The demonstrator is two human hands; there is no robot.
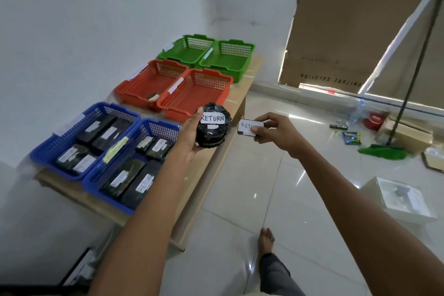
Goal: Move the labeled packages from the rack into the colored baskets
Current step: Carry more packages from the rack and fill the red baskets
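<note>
Over floor (264,187) — small package (248,127) between fingers (261,119)

Bare storeroom-like room, white walls, glossy tiled floor (300,175), leaning cardboard sheet (360,19), sorting baskets (217,84) on low table (209,175)

Background, off-task items only. Light wooden table (236,101) against white wall (84,19); glossy white tiled floor (240,199). Large cardboard sheet (348,19) leans upright at the far right, its printed text upside down. Green-headed broom (382,151) rests on the floor, handle slanting up across the cardboard. Near it – clear plastic bottle (359,109), red object (373,120) (possibly a cap; blurred), black remote-like bar (338,126), blue-green packet (351,138), brown cardboard box (408,134). White open box (398,199) sits nearer, lower right.
</note>
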